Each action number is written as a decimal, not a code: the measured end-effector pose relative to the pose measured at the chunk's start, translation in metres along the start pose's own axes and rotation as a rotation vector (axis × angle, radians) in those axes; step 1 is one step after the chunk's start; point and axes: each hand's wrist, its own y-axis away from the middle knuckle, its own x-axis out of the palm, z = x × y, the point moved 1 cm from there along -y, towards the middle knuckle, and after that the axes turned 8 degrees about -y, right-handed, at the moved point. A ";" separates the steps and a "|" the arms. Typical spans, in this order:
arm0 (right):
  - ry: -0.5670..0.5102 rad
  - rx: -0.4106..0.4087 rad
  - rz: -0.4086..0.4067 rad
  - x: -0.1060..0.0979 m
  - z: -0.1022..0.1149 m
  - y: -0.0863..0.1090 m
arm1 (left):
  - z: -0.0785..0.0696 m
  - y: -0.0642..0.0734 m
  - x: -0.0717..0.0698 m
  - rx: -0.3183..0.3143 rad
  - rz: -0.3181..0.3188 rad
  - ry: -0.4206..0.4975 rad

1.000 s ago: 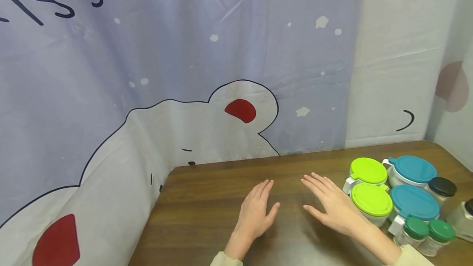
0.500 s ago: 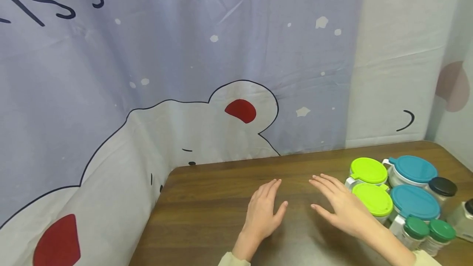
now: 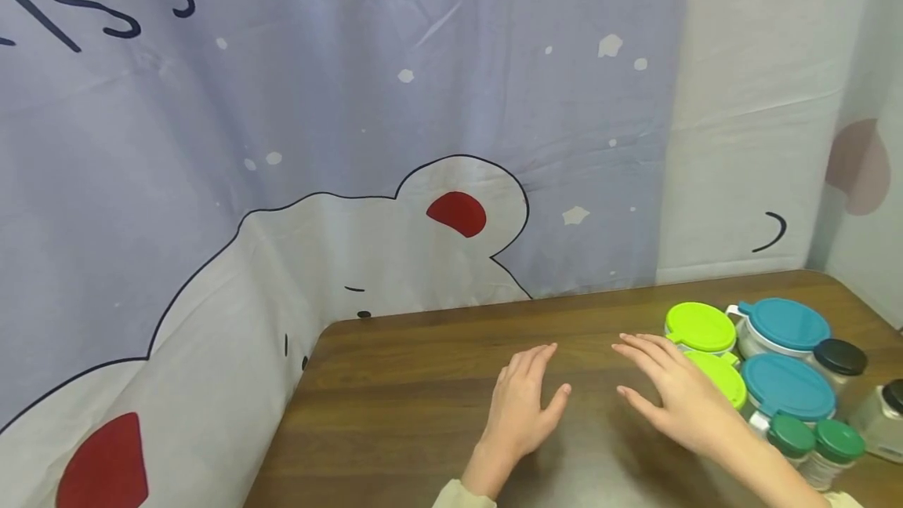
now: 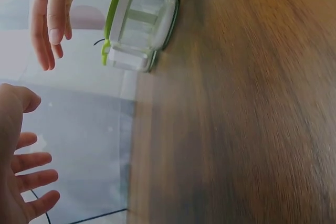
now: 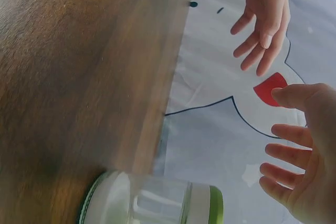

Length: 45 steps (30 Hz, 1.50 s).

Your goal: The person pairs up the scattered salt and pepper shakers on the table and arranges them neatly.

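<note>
Though near, jars point(image 3: 700, 326) apart from right fingers point(image 3: 636, 358).

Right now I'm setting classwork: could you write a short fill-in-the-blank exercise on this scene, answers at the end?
1. The left hand and right hand are both holding ____.
2. Of these hands, the ____ one is nearer the jars.
3. The lime-green lids in the head view number ____.
4. The table is coloured ____.

Missing words: nothing; right; two; brown.
</note>
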 end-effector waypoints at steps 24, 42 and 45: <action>-0.010 -0.022 -0.160 -0.029 -0.021 0.022 | -0.036 -0.014 0.008 -0.030 0.015 0.229; 0.016 0.110 -0.234 -0.052 -0.035 0.049 | -0.052 -0.026 0.024 -0.076 0.028 0.310; 0.018 0.131 -0.243 -0.054 -0.037 0.054 | -0.055 -0.027 0.027 -0.082 0.034 0.319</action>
